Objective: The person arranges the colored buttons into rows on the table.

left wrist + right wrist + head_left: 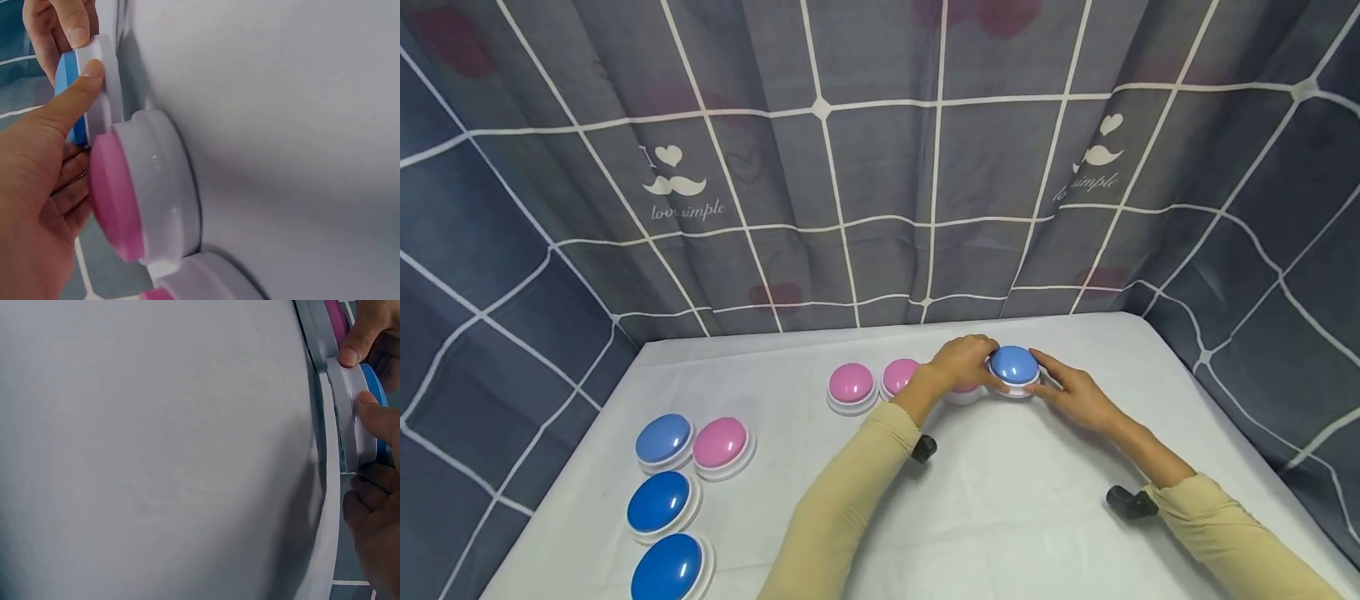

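Both hands hold a push button with a light blue dome and white base [1014, 365] near the far edge of the table. My left hand [961, 363] grips its left side, thumb on the white base in the left wrist view. From the right, my right hand [1081, 400] pinches the same base, its thumb [375, 415] lying along the rim. The base is close over the white cloth. Just left of it stands a pink push button [115, 197], mostly hidden behind my left hand in the head view. Two more pink buttons continue that row leftward, one [851, 383] fully visible.
On the table's left side, a light blue button [662, 438] stands beside a pink one [721, 442]. Two darker blue buttons [658, 502] are nearer the front. Grey checked curtains [880, 167] enclose the white-covered table [1000, 517] at the back and sides.
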`<state>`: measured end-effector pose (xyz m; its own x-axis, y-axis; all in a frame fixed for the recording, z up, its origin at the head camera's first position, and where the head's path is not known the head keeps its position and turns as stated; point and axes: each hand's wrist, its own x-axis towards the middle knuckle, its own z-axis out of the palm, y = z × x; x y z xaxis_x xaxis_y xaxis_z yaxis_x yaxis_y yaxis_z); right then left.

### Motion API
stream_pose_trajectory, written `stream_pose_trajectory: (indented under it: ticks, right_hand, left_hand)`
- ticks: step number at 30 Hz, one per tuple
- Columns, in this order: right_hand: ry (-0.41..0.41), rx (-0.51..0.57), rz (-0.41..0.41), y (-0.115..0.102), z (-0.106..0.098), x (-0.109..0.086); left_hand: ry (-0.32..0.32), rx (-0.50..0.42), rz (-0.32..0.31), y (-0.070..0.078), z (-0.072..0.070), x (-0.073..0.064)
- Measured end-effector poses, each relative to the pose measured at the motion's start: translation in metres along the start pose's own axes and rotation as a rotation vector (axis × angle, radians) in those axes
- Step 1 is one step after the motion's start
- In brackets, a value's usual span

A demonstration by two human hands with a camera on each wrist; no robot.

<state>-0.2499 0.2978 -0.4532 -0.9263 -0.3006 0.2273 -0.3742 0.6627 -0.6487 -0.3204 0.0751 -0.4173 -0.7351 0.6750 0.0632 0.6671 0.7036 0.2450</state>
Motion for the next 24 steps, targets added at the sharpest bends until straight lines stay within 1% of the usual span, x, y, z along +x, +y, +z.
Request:
stream_pose_trajectory:
  ticks: [3, 5, 9, 13, 16, 20, 24]
  right_hand:
    - [-0.024, -0.005, 0.003, 0.002, 0.003, -0.001]
    - [-0.031, -0.006, 0.005, 0.002, 0.005, -0.002]
    - [-0.039, -0.021, 0.009, 0.002, 0.006, -0.002]
    - [-0.041, -0.057, 0.015, 0.001, 0.006, 0.0]
    - [-0.047, -0.074, 0.024, 0.0, 0.005, 0.0]
    - [-0.057, -0.086, 0.039, -0.001, 0.003, -0.002]
    - [-0.063, -0.077, 0.046, -0.001, 0.003, -0.002]
  left_hand:
    - [-0.031, 0.031, -0.002, 0.0, 0.005, 0.0]
    - [-0.039, 0.053, 0.001, 0.0, 0.008, 0.0]
    - [-0.033, 0.117, 0.017, 0.001, 0.009, -0.002]
    - [-0.028, 0.165, 0.019, 0.003, 0.007, -0.003]
    - [-0.03, 0.177, 0.014, 0.004, 0.005, -0.004]
    - [-0.024, 0.161, 0.013, 0.004, 0.005, -0.007]
    - [-0.006, 0.161, -0.012, 0.002, 0.004, -0.013]
